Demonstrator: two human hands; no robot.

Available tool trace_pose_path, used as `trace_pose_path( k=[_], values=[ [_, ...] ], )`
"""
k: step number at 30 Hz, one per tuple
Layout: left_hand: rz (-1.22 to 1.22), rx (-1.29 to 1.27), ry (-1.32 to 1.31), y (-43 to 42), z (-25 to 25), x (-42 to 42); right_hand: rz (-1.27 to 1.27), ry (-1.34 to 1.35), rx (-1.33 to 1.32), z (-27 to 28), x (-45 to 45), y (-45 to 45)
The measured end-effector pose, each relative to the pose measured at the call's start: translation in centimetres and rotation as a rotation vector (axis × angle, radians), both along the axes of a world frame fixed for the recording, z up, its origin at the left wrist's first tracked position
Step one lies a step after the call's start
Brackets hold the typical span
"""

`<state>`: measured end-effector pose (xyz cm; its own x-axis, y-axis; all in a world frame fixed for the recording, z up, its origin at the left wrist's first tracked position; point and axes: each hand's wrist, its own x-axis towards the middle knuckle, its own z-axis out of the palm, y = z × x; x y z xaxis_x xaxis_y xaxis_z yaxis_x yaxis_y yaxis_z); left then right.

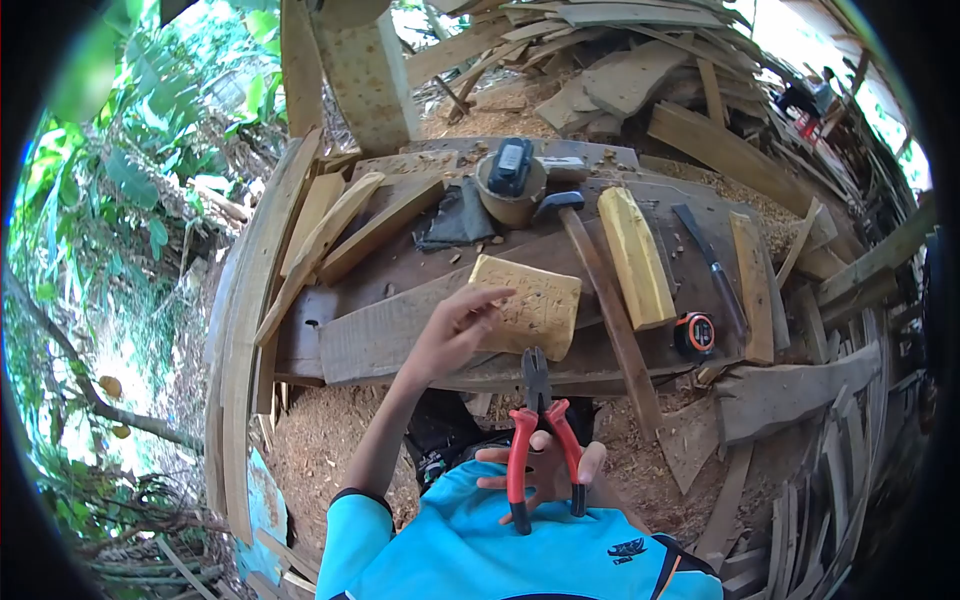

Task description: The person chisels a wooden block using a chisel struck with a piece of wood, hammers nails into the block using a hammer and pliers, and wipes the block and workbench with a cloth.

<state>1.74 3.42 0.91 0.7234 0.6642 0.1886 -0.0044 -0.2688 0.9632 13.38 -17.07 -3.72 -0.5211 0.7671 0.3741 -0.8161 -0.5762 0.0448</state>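
My left hand (458, 330) is at the left side of a small yellowish wooden block (537, 305), index finger stretched over its top face and the other fingers partly curled. Whether the fingertips touch the wood I cannot tell. Small dark marks dot the block's face. Close to my body, my right hand (545, 468) holds red-handled pliers (536, 385) from behind, with the handles spread and the metal head pointing at the block's near edge. The block lies on a grey plank (375, 340) on the workbench.
A hammer (598, 275) lies right of the block, beside a yellow wooden beam (636, 258), a tape measure (694, 333) and a long-bladed knife (712, 262). Behind stands a round container (511, 200) with a dark device (511, 165) on top. Stacked planks (640, 75) rise at the back.
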Motion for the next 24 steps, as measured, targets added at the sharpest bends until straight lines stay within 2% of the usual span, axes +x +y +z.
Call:
trace_pose_path(
  k=[3, 4, 7, 11, 14, 16, 19, 22, 24],
  values=[
    [0.015, -0.025, 0.018, 0.9, 0.3, 0.2, -0.106, -0.208, -0.173, 2.8, 1.1, -1.1],
    [0.008, -0.120, 0.009, 1.1, 0.3, 0.3, -0.152, -0.271, -0.238, 3.5, 1.5, -1.5],
    [0.006, -0.226, -0.068, 1.7, 0.9, 1.2, -0.217, -0.328, -0.298, 3.6, 3.0, -2.5],
    [0.009, -0.149, -0.078, 3.9, 1.9, 3.1, -0.372, -0.356, -0.141, 2.5, 4.7, -3.6],
    [0.005, -0.039, -0.031, 5.4, 3.5, 5.5, -0.456, -0.374, -0.107, 3.0, 5.6, -4.7],
    [0.003, 0.024, 0.013, 5.8, 4.2, 8.3, -0.550, -0.238, 0.051, 1.1, 5.7, -5.4],
    [-0.175, 0.289, 0.098, 5.4, 6.2, 13.5, -0.594, -0.122, 0.226, 1.2, 6.7, -5.8],
    [-0.260, 0.553, 0.127, 4.9, 7.2, 20.4, -0.721, -0.203, 0.270, 0.9, 8.0, -7.2],
    [-0.374, 0.691, 0.187, 6.5, 6.0, 25.3, -0.788, -0.241, 0.327, -0.1, 9.0, -8.0]
  ],
)
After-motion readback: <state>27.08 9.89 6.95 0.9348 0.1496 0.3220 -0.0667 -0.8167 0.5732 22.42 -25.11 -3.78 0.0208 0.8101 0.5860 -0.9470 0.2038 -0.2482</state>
